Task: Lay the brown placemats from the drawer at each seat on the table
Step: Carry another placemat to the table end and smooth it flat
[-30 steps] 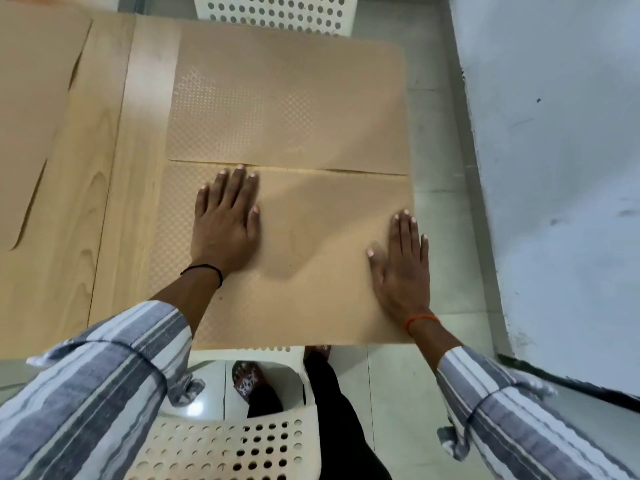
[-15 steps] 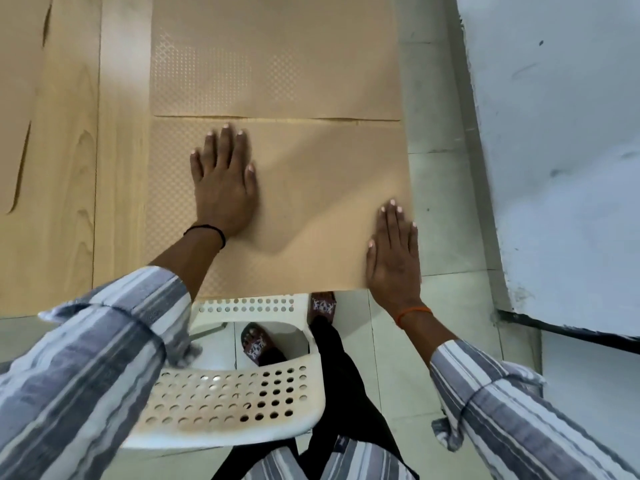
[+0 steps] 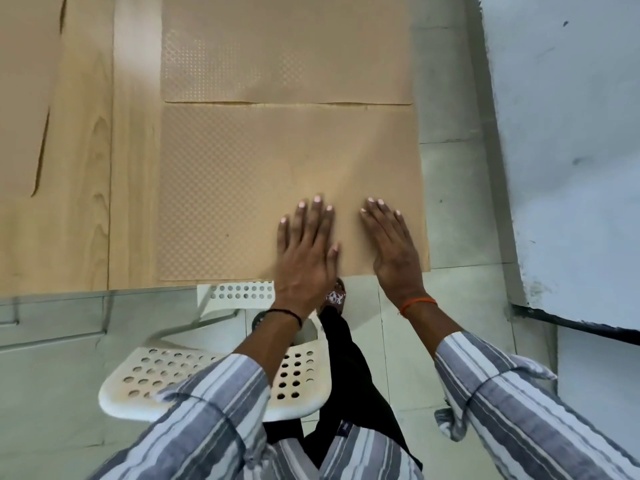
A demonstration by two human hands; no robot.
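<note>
Placemat (image 3: 242, 188) lies square to table edge (image 3: 69, 287), left hand (image 3: 304, 251) and right hand (image 3: 391, 251) flat on it.

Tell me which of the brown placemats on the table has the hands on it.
The near placemat, at the table edge above the white chair. Both the left hand and right hand lie flat on its right part. The placemat behind it is untouched.

Left hand (image 3: 304, 251), right hand (image 3: 389, 247), flat, fingers straight

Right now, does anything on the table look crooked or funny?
Slightly. The near placemat sits a bit skewed and pokes past the table at its right edge, under the right hand. The left hand lies flat beside it.
</note>
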